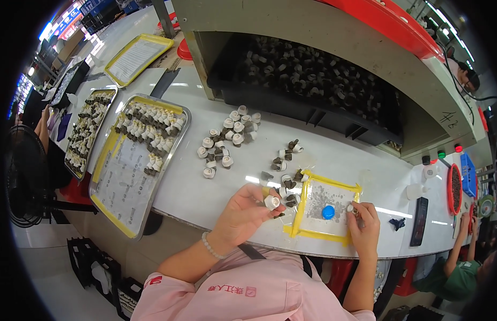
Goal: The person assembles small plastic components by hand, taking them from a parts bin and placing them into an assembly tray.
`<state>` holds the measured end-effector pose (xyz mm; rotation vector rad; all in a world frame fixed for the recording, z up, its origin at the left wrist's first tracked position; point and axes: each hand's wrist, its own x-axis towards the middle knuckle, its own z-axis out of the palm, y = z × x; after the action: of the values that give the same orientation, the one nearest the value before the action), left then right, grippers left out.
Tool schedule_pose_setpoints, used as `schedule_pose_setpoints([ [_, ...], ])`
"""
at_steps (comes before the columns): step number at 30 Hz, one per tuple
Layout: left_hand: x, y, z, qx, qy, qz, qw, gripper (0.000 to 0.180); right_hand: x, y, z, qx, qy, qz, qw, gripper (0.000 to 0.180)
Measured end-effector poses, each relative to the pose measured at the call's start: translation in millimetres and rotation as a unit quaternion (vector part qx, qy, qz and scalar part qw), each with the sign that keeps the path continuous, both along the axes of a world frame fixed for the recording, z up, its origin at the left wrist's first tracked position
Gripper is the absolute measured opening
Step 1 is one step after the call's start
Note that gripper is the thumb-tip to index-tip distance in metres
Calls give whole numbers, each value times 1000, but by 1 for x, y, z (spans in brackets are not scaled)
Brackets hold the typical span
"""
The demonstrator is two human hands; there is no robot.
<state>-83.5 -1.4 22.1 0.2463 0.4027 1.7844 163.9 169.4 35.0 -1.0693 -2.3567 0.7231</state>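
My left hand [242,213] is closed around a small white round fitting [271,202], its hollow end turned up, just left of the yellow-taped sheet [318,231]. My right hand [364,227] pinches another small whitish part [353,209] at the sheet's right edge; the fingers partly cover it. On the sheet, between both hands, sits a blue round cap [327,212] among grey smudges. Several white-and-dark fittings [289,183] lie in a loose row beyond my left hand. Farther left, a larger cluster of similar fittings [238,127] rests on the white table.
A metal tray [120,187] partly filled with fittings stands at left, a second full tray [90,134] beside it. Under the shelf is a black bin [302,107] of parts. At right lie a dark phone [418,222] and white bottle [416,191]. A black fan [29,176] stands far left.
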Motion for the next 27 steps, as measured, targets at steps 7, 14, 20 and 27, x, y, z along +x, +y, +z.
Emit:
schedule_pose_setpoints([
  [7,0,0,-3,9,36,20,999,25,0,-1,0,10,0,5,1000,23],
  [14,2,0,-1,-12,66,40,997,31,-1,0,0,1,3,-1,1000,23],
  [20,4,0,-2,-29,96,52,994,38,0,0,0,1,4,0,1000,24],
  [27,8,3,1,-26,149,54,987,31,1,-2,0,12,-1,-11,1000,26],
])
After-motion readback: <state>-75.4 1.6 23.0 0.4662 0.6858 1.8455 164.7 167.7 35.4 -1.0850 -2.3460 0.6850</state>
